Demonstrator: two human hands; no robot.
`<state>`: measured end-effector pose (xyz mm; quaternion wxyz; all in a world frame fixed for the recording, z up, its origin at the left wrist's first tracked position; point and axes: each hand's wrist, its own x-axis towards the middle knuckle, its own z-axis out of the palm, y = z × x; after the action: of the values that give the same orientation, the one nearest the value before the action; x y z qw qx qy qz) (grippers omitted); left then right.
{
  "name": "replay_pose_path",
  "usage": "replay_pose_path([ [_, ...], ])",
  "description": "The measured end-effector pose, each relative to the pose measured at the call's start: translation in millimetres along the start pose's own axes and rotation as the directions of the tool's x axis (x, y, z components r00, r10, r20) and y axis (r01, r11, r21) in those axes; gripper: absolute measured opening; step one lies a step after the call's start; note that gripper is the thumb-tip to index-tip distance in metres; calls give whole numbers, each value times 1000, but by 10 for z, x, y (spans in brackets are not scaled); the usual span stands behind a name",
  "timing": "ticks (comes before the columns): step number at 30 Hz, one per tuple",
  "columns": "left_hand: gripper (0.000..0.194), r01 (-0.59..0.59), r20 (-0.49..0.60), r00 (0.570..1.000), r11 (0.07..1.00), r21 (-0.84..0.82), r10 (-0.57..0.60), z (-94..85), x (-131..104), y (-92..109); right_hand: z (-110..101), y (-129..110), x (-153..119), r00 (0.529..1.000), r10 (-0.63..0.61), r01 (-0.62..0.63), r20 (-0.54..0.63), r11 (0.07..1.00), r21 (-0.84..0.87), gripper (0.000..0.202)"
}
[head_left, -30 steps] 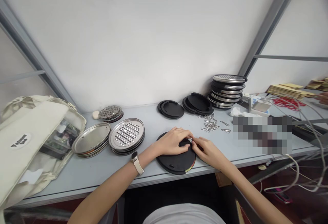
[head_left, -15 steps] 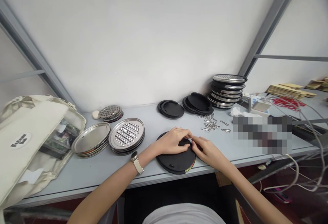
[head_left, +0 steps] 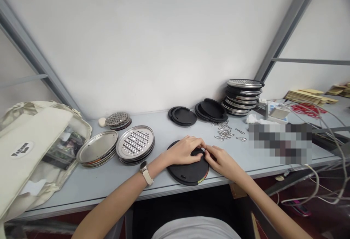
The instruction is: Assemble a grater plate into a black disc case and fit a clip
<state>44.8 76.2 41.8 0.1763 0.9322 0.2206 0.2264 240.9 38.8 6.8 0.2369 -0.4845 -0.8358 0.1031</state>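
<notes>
A round black disc (head_left: 188, 173) lies at the table's front edge, with a coloured strip along its lower right rim. My left hand (head_left: 187, 149) rests over its upper part, fingers curled and fingertips pinched at the disc's upper right. My right hand (head_left: 220, 160) meets it there, thumb and forefinger pressed together at the rim. A small shiny bit shows between the fingertips, too small to make out. Beyond my hands lie several metal clips (head_left: 225, 133), near two piles of black discs (head_left: 184, 116) (head_left: 212, 110).
Grater discs (head_left: 136, 142) and plain metal discs (head_left: 98, 147) are stacked on the left beside a cream bag (head_left: 35, 137). A tall disc stack (head_left: 243, 96) stands at the back right. Red cords (head_left: 307, 110), cardboard pieces (head_left: 307, 96) and loose cables lie farther right.
</notes>
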Motion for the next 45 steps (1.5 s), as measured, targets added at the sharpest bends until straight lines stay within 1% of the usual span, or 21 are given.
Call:
replay_pose_path([
  [8, 16, -27, -8, 1000, 1000, 5, 27, 2, -2, -5, -3, -1, -6, 1000, 4, -4, -1, 1000, 23, 25],
  [15, 17, -6, 14, 1000, 1000, 5, 6, -2, 3, 0, -14, -11, -2, 1000, 17, -17, 20, 1000, 21, 27],
  [23, 16, -38, -13, 999, 999, 13, 38, 8, -1, -16, -5, 3, 0, 1000, 13, -14, 17, 1000, 21, 26],
  [38, 18, -6, 10, 1000, 1000, -8, 6, -12, -5, 5, 14, 30, 1, 1000, 12, -12, 12, 1000, -10, 31],
  [45, 16, -25, 0, 1000, 1000, 3, 25, -10, -1, -6, 15, 16, -1, 1000, 13, -13, 7, 1000, -14, 31],
])
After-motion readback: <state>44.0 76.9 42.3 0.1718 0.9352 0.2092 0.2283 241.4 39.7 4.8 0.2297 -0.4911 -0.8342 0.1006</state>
